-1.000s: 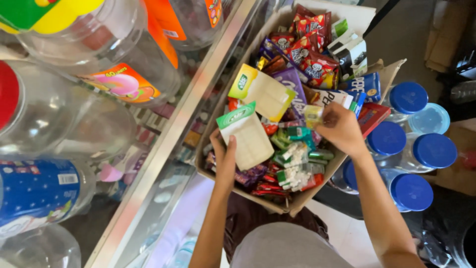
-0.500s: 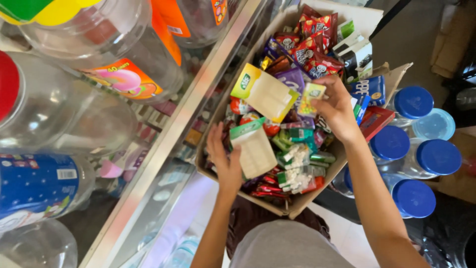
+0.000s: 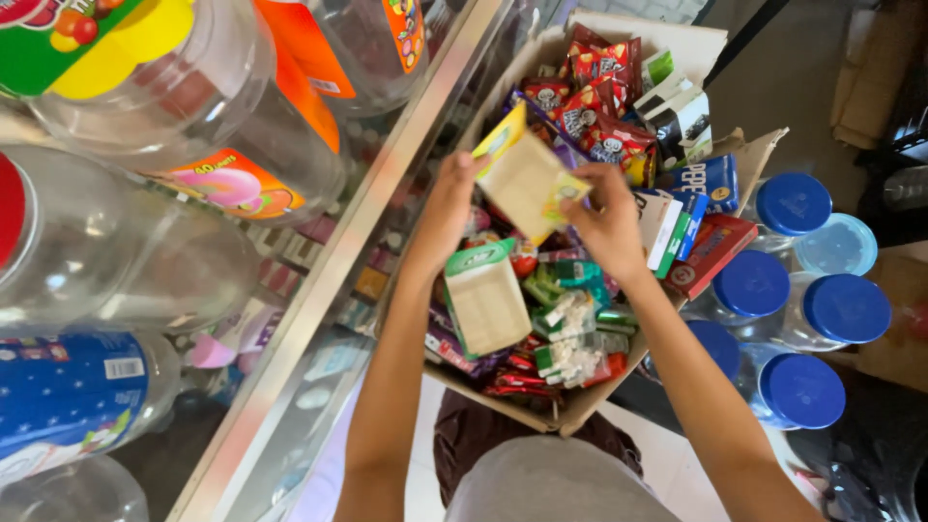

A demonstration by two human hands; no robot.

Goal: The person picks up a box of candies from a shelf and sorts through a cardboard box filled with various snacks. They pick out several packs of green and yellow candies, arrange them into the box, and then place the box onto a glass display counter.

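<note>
An open cardboard box (image 3: 744,159) full of sweet and snack packets stands in front of me on the floor. Both hands are over its middle. My left hand (image 3: 447,208) grips the left edge of a flat beige pack with a yellow-green border (image 3: 527,174), tilted up out of the box. My right hand (image 3: 611,227) pinches a small yellow packet (image 3: 568,188) against that pack's right corner. A second beige pack with a green top (image 3: 485,302) lies flat in the box just below my left wrist. Red packets (image 3: 599,68) fill the far end.
A glass counter with a metal edge (image 3: 338,261) runs along the left, with large clear plastic jars (image 3: 174,87) on top. Several blue-lidded plastic jars (image 3: 793,290) stand right of the box. My knees and grey shirt are at the bottom.
My left hand let go of the green-topped pack and moved up to the yellow-bordered pack. My right hand shifted left with the small yellow packet. The yellow-bordered pack is now lifted and tilted.
</note>
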